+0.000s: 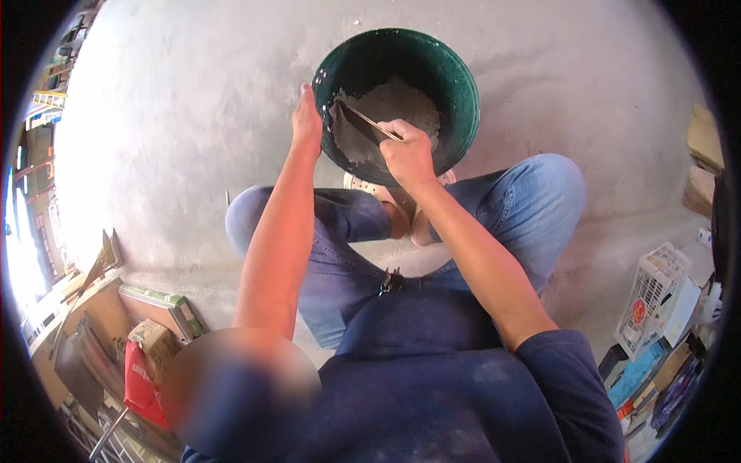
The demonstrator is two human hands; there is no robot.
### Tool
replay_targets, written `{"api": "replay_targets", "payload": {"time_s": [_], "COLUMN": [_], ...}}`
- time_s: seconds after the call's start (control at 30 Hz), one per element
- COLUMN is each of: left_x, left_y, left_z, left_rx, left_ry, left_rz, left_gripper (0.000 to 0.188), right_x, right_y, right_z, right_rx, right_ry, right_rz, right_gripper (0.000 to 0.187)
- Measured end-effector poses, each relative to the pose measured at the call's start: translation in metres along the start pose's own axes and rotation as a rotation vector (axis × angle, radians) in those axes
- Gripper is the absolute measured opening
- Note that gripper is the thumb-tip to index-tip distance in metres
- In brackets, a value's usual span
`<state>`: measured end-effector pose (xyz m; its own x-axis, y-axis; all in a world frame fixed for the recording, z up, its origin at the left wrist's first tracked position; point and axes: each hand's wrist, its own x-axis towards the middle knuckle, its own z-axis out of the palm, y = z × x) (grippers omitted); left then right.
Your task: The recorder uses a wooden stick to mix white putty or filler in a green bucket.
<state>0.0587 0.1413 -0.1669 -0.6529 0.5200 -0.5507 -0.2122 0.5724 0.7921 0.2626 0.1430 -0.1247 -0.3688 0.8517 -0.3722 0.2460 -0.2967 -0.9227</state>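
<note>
A round dark green bucket (pixel 468 89) stands on the floor just in front of my feet. Grey, mortar-like material (pixel 405 108) covers its bottom and clings to the inner wall. My left hand (pixel 307 123) grips the bucket at its left side, thumb up near the rim; its other fingers are mostly hidden. In my right hand (pixel 407 154), closed over the near side of the bucket, is a flat trowel (pixel 360 123) with a dark blade. The blade slants toward the far left, low over or against the grey material; contact cannot be made out.
My bent knees in jeans (pixel 552 185) flank the bucket, and light perforated clogs (pixel 356 184) are beneath its near edge. Boxes and a red bag (pixel 143 386) stand at lower left. A white plastic basket (pixel 654 289) and other clutter lie at right. Concrete floor (pixel 208 108) surrounds me.
</note>
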Motion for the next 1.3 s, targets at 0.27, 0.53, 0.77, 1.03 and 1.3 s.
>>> {"api": "replay_targets", "payload": {"time_s": [0.27, 0.53, 0.77, 1.03, 1.3], "left_x": [-0.006, -0.008, -0.008, 0.015, 0.001], "left_y": [0.010, 0.008, 0.005, -0.009, 0.002], "left_z": [-0.034, -0.025, 0.000, -0.012, -0.007], "left_rx": [0.063, 0.057, -0.020, -0.181, 0.062], "left_ry": [0.017, 0.017, 0.046, -0.070, 0.021], "left_rz": [0.033, 0.049, 0.003, -0.020, 0.035], "left_gripper": [0.075, 0.075, 0.077, 0.077, 0.078], "right_x": [-0.055, -0.049, -0.028, -0.017, 0.018], "right_y": [-0.043, -0.040, -0.025, -0.022, 0.003], "right_z": [-0.008, -0.013, -0.009, 0.001, 0.014], "right_rx": [0.183, 0.194, 0.013, 0.084, 0.021], "right_ry": [-0.046, -0.098, -0.057, -0.017, 0.101], "right_rz": [-0.082, 0.021, 0.064, 0.088, -0.011], "right_gripper": [0.035, 0.038, 0.038, 0.040, 0.038]}}
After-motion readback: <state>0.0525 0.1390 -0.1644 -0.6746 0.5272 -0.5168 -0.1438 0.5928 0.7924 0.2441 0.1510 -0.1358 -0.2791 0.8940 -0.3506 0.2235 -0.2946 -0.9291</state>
